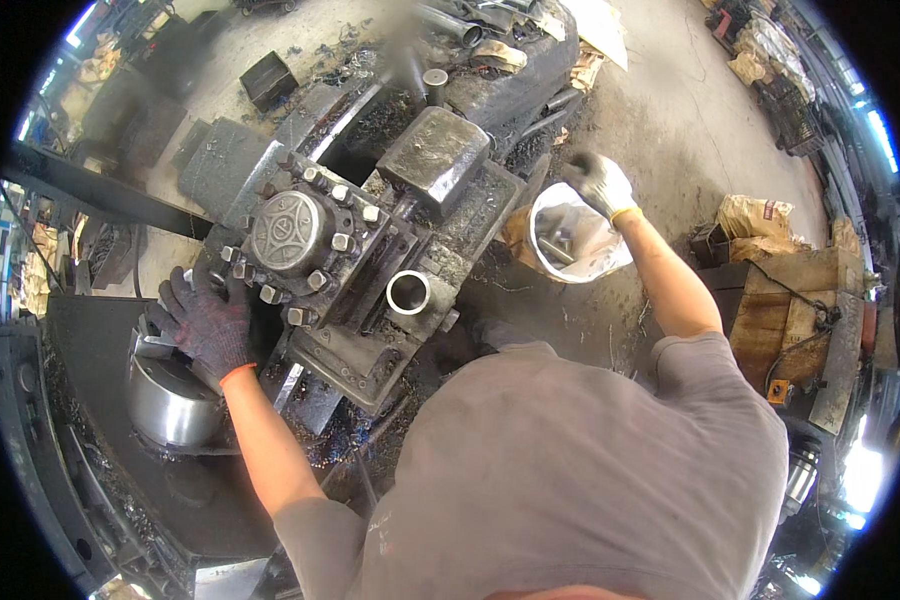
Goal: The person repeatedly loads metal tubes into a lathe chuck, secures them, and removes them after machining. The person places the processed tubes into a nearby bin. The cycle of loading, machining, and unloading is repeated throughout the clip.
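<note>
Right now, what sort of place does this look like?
Probably a metal machining workshop: a heavy tool post ringed with bolts, scattered metal shavings, and a white bucket with metallic pieces inside.

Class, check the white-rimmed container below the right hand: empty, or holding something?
Not empty: grey, metal-looking pieces lie inside the white-rimmed container.

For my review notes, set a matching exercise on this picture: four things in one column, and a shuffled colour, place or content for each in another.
Things:
1. left hand
2. right hand
3. metal ring
4. white-rimmed container

Descriptions:
A. sits on the dark machine, lower right of the round embossed cap in the view
B. wears a pale glove with a yellow cuff
C. has grey metal pieces inside
D. wears a dark glove with an orange cuff

Pairs: 1-D, 2-B, 3-A, 4-C
</note>
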`<state>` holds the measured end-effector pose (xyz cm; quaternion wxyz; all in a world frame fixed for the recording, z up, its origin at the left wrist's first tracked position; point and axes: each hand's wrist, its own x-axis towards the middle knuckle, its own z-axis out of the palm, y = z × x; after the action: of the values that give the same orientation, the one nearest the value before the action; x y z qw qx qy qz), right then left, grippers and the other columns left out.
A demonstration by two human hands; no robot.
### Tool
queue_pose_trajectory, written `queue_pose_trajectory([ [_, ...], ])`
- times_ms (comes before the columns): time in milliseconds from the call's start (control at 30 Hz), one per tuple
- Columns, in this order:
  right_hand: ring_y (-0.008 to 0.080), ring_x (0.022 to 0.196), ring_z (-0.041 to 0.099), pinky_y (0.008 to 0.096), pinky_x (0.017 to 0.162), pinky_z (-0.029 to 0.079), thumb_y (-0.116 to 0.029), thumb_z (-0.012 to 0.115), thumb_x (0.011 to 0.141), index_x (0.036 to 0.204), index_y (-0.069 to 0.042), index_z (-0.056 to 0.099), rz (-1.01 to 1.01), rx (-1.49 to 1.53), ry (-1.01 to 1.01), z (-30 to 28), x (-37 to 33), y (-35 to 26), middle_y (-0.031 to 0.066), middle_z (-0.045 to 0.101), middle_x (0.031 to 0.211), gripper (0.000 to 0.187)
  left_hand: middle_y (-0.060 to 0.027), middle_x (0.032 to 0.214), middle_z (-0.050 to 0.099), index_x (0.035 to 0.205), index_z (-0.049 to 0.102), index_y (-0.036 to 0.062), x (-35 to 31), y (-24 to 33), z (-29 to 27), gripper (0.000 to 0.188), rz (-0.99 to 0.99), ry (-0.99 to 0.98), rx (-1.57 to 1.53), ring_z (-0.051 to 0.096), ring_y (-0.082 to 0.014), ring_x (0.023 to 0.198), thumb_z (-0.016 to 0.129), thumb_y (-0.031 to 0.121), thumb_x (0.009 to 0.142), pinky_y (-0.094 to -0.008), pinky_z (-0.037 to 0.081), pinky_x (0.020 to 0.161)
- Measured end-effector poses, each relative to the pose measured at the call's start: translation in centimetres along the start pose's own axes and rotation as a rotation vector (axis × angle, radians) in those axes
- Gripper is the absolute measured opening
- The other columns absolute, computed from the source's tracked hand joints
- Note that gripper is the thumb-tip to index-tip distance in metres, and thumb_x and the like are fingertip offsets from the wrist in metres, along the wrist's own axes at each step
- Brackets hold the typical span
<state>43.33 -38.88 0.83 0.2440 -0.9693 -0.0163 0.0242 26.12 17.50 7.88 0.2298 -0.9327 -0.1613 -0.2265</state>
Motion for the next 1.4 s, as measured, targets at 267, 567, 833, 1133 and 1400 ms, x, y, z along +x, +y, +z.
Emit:
queue_pose_trajectory([
  [267,0.0395,0.076,0.073,0.0472,0.067,0.059,-0.032,0.083,0.08,0.116,-0.005,0.069,-1.202,-0.241,-0.56,0.5,-8.8,-27.3,0.0149,0.074,0.084,0.047,-0.0151,0.141,0.065,0.143,0.063,0.0125,-1.0,-0.7,-2.8,0.058,-0.031,0.203,-0.303,0.059,-0.0359,0.134,0.072,0.041,0.094,-0.059,0.032,0.124],
  [567,0.0319,0.079,0.077,0.0418,0.072,0.062,-0.018,0.079,0.081,0.117,0.001,0.07,-1.594,-0.022,-0.533,-5.9,2.9,-40.4,0.0196,0.075,0.089,0.041,-0.0112,0.11,0.075,0.127,0.07,0.0024,-26.9,2.9,-6.2,0.037,-0.984,0.02,-1.149,0.072,-0.0298,0.1,0.075,0.006,0.09,-0.037,0.056,0.094],
  [833,0.0331,0.079,0.079,0.0454,0.069,0.063,-0.016,0.076,0.072,0.093,-0.007,0.083,-1.305,-0.779,-0.506,10.4,9.2,-49.0,0.0197,0.078,0.085,0.024,-0.0145,0.136,0.063,0.145,0.053,0.0062,-44.4,1.3,-5.7,0.047,-2.012,0.901,-1.516,0.062,-0.0325,0.121,0.048,0.034,0.107,-0.0509,0.053,0.101],
  [1133,0.0246,0.075,0.071,0.0412,0.067,0.058,-0.015,0.077,0.078,0.105,0.002,0.074,-1.187,-0.342,-1.212,17.7,9.2,-51.6,0.0165,0.075,0.087,0.032,-0.0177,0.159,0.048,0.158,0.043,0.0114,-48.9,-4.3,-7.5,0.072,-2.226,0.874,-1.607,0.048,-0.0415,0.142,0.042,0.062,0.106,-0.0628,0.045,0.111],
  [1400,0.0324,0.122,0.065,0.0561,0.097,0.059,-0.015,0.071,0.086,0.168,-0.001,0.014,-0.605,0.155,-1.605,19.2,4.6,-57.5,0.0194,0.053,0.153,0.1,-0.0062,0.11,0.072,0.126,0.067,0.0098,-49.3,-3.9,-7.1,0.043,-1.876,0.654,-1.208,0.069,-0.0228,0.091,0.057,0.047,0.108,-0.0376,0.055,0.074],
])
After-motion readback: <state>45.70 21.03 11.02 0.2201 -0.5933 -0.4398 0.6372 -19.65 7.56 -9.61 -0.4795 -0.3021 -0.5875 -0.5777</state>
